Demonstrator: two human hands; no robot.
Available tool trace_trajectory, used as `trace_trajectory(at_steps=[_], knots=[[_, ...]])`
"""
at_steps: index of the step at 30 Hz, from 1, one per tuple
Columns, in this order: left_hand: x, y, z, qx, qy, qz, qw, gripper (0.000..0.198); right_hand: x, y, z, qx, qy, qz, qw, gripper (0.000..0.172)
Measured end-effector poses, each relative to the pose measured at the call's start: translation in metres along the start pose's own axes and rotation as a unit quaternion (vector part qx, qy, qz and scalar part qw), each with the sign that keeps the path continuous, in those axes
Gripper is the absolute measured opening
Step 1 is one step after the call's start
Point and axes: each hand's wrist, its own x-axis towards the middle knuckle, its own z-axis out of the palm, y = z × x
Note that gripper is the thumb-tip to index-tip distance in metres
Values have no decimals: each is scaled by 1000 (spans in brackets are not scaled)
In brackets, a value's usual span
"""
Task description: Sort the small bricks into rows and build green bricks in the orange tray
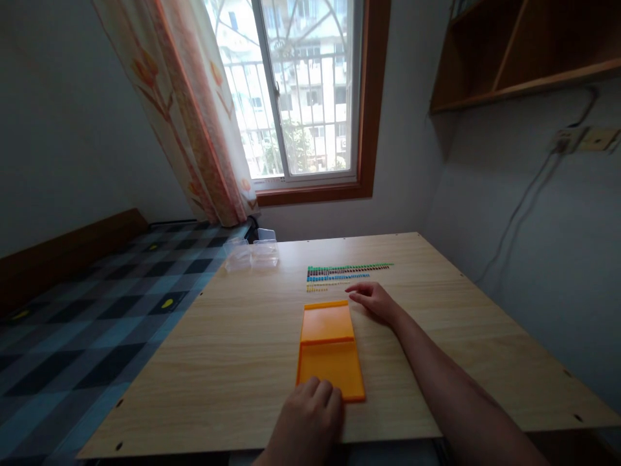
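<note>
An open orange plastic case [326, 322], hinged across its middle, lies flat on the table in front of me. My left hand [313, 411] rests at its near left corner, fingers curled over the near edge. Beyond the case, small pieces are laid out in rows: green [349, 266], dark brown [344, 272], blue [339, 277] and yellow [317, 288]. My right hand [373, 299] hovers or rests just past the far right corner of the case, by the right end of the yellow rows. Its thumb and index finger look slightly apart, and no piece shows between them.
Clear plastic trays [264, 254] stand at the table's far left edge. The wooden table [233, 362] borders a bed with a checked cover [145, 310] on the left. A curtained window [310, 97] is behind, and a wall shelf [524, 90] hangs upper right.
</note>
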Motion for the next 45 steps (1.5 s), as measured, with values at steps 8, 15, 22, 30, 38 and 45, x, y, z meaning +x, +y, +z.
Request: trace_trajectory(at_steps=[8,15,22,30,38,45], knots=[[18,-3,-2,13,-21,-4,1000,5,-3,2,3,-98,-57,-23,993,26],[32,-6,-5,-3,-40,-12,999,10,-7,-5,7,-193,-76,-35,978,23],[36,-10,-11,-8,-58,-12,998,13,-11,-12,11,-295,-85,-51,950,24],[25,-11,-28,-43,38,2,998,13,-11,-16,12,-337,-90,-51,936,24],[87,-128,-82,3,178,-176,968,29,-11,-13,12,-313,-65,-64,945,24],[171,-232,-32,-89,138,-160,973,39,-4,0,15,-227,37,-107,967,29]])
